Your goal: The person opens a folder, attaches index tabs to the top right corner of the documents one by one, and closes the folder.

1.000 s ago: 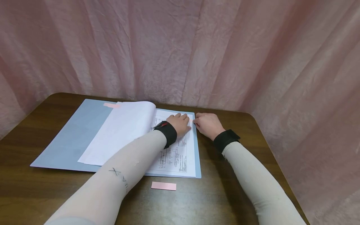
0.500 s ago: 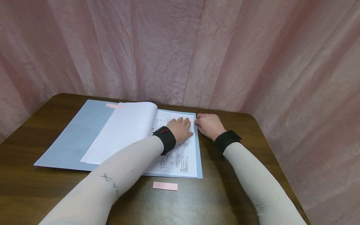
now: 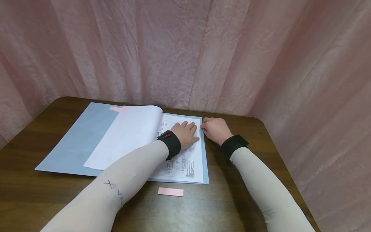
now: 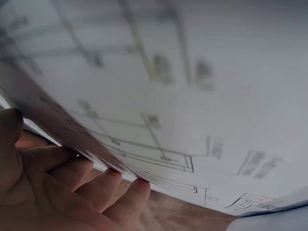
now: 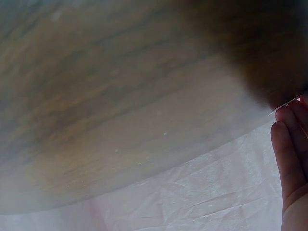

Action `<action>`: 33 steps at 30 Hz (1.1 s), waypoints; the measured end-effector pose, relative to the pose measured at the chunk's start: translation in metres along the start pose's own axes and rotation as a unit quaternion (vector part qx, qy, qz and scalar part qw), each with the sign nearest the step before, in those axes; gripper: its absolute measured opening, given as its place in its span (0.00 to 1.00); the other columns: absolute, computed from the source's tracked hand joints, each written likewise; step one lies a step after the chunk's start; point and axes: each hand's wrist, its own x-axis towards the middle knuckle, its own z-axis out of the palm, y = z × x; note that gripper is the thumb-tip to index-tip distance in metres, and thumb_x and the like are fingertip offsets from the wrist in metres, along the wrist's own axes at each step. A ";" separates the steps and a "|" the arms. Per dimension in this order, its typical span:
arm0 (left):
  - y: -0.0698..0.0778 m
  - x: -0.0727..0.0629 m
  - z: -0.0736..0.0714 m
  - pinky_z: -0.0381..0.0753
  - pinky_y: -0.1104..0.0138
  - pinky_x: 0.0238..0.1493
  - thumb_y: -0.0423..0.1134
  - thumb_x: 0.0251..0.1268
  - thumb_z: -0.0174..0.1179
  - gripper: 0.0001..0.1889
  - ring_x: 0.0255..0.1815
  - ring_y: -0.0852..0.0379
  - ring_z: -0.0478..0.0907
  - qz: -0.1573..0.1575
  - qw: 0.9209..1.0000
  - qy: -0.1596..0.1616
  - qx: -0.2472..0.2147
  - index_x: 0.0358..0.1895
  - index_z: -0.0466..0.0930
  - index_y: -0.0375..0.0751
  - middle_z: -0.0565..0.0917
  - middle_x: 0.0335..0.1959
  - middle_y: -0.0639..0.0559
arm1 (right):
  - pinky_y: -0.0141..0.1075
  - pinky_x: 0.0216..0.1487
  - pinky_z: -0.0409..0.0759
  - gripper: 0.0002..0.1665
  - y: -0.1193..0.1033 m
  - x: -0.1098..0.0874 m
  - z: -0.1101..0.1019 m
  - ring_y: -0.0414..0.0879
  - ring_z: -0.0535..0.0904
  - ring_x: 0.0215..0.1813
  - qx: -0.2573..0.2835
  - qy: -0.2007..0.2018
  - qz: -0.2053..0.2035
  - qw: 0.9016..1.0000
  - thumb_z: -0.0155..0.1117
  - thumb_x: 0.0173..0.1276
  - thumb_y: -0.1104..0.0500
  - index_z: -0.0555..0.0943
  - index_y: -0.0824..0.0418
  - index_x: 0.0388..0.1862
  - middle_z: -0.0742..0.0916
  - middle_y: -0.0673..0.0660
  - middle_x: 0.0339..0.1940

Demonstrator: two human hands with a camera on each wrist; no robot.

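Observation:
An open light-blue folder [image 3: 72, 138] lies on the table with white sheets in it. My left hand [image 3: 185, 134] rests palm down, fingers straight, on the printed drawing sheet [image 3: 197, 167] on the right side. In the left wrist view its fingertips [image 4: 139, 188] touch that sheet. At the folder's right edge, my right hand [image 3: 216, 129] has curled fingers and pinches the end of a small pink sticky note [image 3: 198, 125] by the sheet's edge. The right wrist view shows those fingertips [image 5: 280, 130] on a thin edge; the note is mostly hidden.
A pad of pink sticky notes [image 3: 170, 192] lies on the brown table [image 3: 208, 209] in front of the folder. Turned-back white sheets [image 3: 127, 135] cover the middle, with another pink sticky note [image 3: 117, 109] at their far edge. A pink curtain [image 3: 174, 54] hangs behind.
My left hand has slid slightly toward me on the sheet, then stayed still. The right hand keeps its place at the folder's edge. The whole view has shifted slightly.

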 end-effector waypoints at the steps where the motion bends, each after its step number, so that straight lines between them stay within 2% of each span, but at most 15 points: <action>1: 0.000 0.000 -0.001 0.69 0.46 0.80 0.61 0.92 0.44 0.36 0.86 0.42 0.64 -0.004 1.000 0.000 -0.001 0.88 0.62 0.41 0.65 0.87 0.45 | 0.41 0.44 0.87 0.10 0.000 0.000 0.000 0.47 0.84 0.36 -0.001 0.001 -0.001 1.000 0.74 0.78 0.60 0.95 0.55 0.54 0.90 0.54 0.40; 5: 0.000 -0.001 -0.011 0.69 0.45 0.79 0.63 0.91 0.43 0.37 0.86 0.41 0.64 -0.019 1.000 -0.007 -0.005 0.88 0.62 0.42 0.65 0.88 0.46 | 0.41 0.43 0.87 0.10 -0.002 -0.001 -0.001 0.47 0.84 0.36 -0.006 0.002 -0.004 1.000 0.75 0.78 0.60 0.96 0.55 0.54 0.89 0.54 0.39; 10: 0.000 0.004 -0.014 0.67 0.45 0.80 0.63 0.91 0.43 0.37 0.86 0.41 0.63 -0.036 0.999 -0.013 -0.013 0.88 0.61 0.42 0.64 0.88 0.47 | 0.42 0.44 0.87 0.10 -0.001 -0.001 -0.003 0.47 0.85 0.37 -0.011 0.003 -0.003 1.000 0.75 0.77 0.59 0.95 0.55 0.54 0.90 0.54 0.40; 15: 0.000 0.011 -0.007 0.64 0.44 0.82 0.63 0.92 0.41 0.38 0.87 0.40 0.60 -0.050 0.998 -0.023 -0.025 0.89 0.58 0.43 0.61 0.89 0.47 | 0.42 0.45 0.87 0.11 -0.002 -0.001 -0.002 0.47 0.85 0.37 -0.008 -0.001 -0.003 1.000 0.75 0.77 0.60 0.96 0.55 0.54 0.90 0.54 0.41; 24: -0.007 0.022 0.014 0.68 0.43 0.79 0.65 0.90 0.44 0.38 0.86 0.40 0.63 -0.047 0.999 -0.009 -0.020 0.89 0.60 0.44 0.63 0.88 0.48 | 0.41 0.44 0.87 0.11 -0.002 0.004 0.000 0.47 0.84 0.36 -0.008 0.004 -0.002 1.000 0.75 0.77 0.60 0.95 0.55 0.55 0.90 0.54 0.40; 29: -0.008 0.018 0.018 0.69 0.44 0.79 0.66 0.89 0.44 0.40 0.86 0.40 0.64 -0.038 0.999 -0.017 -0.010 0.89 0.60 0.44 0.63 0.88 0.48 | 0.41 0.43 0.86 0.10 -0.001 0.005 0.002 0.47 0.83 0.35 -0.008 0.002 -0.005 1.000 0.74 0.78 0.60 0.95 0.56 0.53 0.89 0.54 0.39; 33: -0.006 0.005 0.016 0.69 0.45 0.79 0.66 0.89 0.44 0.40 0.85 0.40 0.64 -0.024 1.000 -0.015 -0.003 0.88 0.61 0.42 0.64 0.88 0.47 | 0.41 0.42 0.86 0.09 0.001 0.005 0.003 0.47 0.82 0.35 -0.008 0.004 -0.005 1.000 0.74 0.78 0.61 0.96 0.55 0.53 0.89 0.54 0.39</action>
